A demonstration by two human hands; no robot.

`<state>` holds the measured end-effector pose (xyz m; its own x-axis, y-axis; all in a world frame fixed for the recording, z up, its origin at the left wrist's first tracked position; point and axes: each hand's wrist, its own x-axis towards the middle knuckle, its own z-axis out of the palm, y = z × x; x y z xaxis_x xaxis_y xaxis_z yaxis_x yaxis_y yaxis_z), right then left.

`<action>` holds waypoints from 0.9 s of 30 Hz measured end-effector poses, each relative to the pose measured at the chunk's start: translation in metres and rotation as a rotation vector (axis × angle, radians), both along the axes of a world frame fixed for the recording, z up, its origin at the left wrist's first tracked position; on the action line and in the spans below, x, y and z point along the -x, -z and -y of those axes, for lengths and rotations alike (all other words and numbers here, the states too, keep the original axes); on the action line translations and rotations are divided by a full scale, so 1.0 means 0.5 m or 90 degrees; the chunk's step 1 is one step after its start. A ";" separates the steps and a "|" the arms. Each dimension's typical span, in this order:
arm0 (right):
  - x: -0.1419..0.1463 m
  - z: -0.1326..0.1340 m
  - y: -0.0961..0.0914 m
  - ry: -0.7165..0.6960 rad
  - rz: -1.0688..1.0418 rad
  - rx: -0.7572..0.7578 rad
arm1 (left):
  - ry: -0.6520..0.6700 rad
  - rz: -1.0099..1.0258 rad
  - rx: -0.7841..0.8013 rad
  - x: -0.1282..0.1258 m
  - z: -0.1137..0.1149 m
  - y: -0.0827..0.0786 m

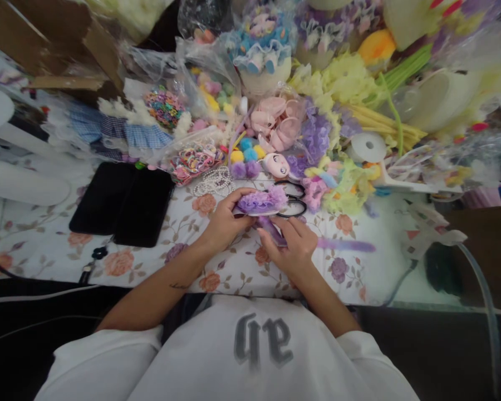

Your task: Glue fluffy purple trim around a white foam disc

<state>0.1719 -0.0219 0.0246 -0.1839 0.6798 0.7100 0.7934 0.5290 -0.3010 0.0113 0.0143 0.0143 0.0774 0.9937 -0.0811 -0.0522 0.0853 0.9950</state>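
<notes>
My left hand (pixel 225 220) is closed around a round piece with a purple ruffled lace top (pixel 262 200), held just above the flowered tablecloth (pixel 158 262). My right hand (pixel 294 245) pinches a purple fuzzy pipe cleaner (pixel 346 245) at the underside of that ruffled piece; the cleaner's free end trails to the right over the cloth. Black-handled scissors (pixel 293 199) lie just behind both hands.
Two black phones (pixel 125 203) lie at left. A string of pearls (pixel 215 181), pompoms (pixel 244 159), a small doll head (pixel 276 164), pink doll parts (pixel 275 120), bags of coloured bands (pixel 194 161), a white ribbon spool (pixel 368 146) and a glue gun (pixel 432 231) crowd the back and right.
</notes>
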 end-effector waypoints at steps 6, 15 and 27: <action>0.003 0.000 0.005 0.034 -0.008 -0.010 | 0.009 0.006 0.000 0.000 0.002 0.002; -0.001 0.002 0.014 0.001 0.036 -0.029 | -0.003 0.003 0.011 -0.001 0.000 0.006; -0.012 -0.006 -0.004 -0.091 0.038 -0.024 | 0.014 -0.020 -0.050 0.003 0.000 0.002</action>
